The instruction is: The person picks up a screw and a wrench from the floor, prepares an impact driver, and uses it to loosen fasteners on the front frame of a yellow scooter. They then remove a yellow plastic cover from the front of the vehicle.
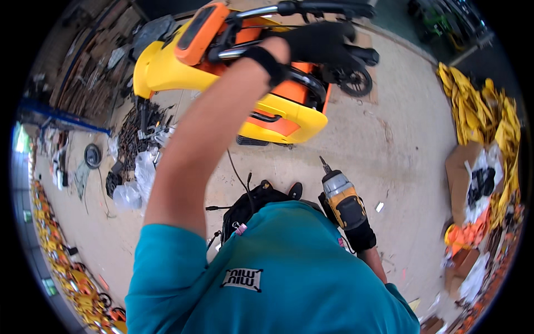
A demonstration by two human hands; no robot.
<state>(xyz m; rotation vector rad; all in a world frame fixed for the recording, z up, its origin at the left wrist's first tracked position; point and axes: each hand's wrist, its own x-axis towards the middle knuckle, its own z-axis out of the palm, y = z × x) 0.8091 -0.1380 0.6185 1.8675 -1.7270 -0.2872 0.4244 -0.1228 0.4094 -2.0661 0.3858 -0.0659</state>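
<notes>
My left arm reaches up and across a yellow and orange vehicle body (300, 119) with black handlebars and a small black wheel (356, 82). My left hand (317, 43), in a black glove, is over the handlebar area. Its fingers blur into the dark parts, so I cannot make out its grip. Low at my right side, my right hand (364, 236), also black-gloved, is closed around a yellow and grey cordless impact driver (342, 195). A bit sticks out of the driver's nose, pointing up and away from me, apart from the vehicle.
Yellow sheeting (473, 108) and an opened cardboard box (461, 172) with plastic bags lie at right. To the left are clear plastic bags (128, 195), a heap of dark metal parts (136, 133) and a black wheel (93, 156). A white scrap (380, 207) rests on the concrete.
</notes>
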